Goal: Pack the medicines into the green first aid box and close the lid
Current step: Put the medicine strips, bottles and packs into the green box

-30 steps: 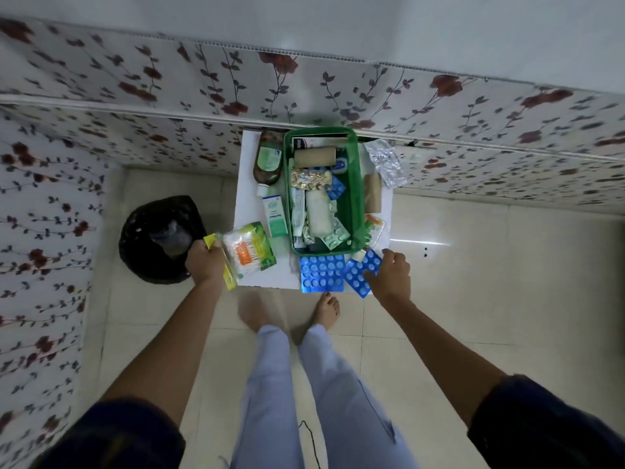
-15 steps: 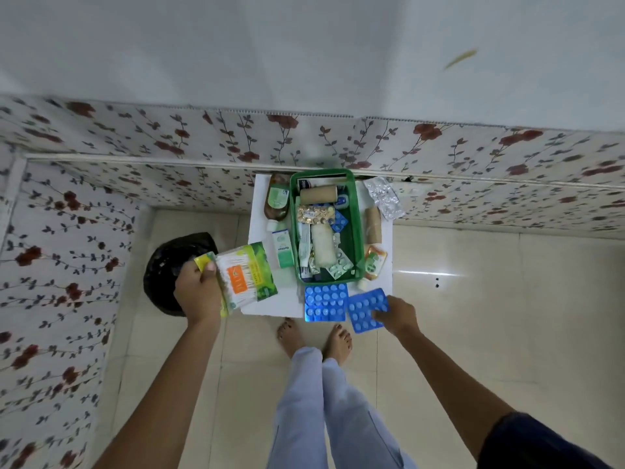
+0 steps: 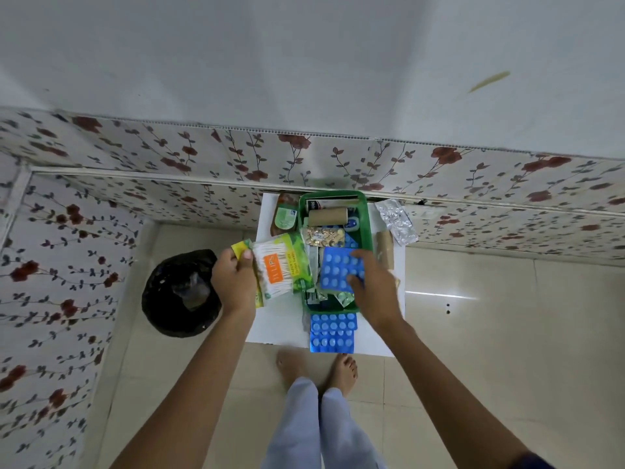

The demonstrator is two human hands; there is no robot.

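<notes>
While left hand (image 3: 233, 282) grips swab pack (image 3: 280, 265), right hand (image 3: 373, 286) pinches blue blister (image 3: 340, 270).

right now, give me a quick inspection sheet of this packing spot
surface: small white table set against the floral wall, mostly covered.
job's things: green first aid box open, already holding rolls and strips; no lid seen. One blue blister strip over the box, a blue blister pair on the table at its near end.
clutter: silver foil strip, brown roll and green-capped bottle lie beside the box.
grips: left hand holds a cotton swab pack; right hand holds the blue strip.
cables: nothing seen.
surroundings: black bin bag on tiled floor, bare feet below the table.
</notes>
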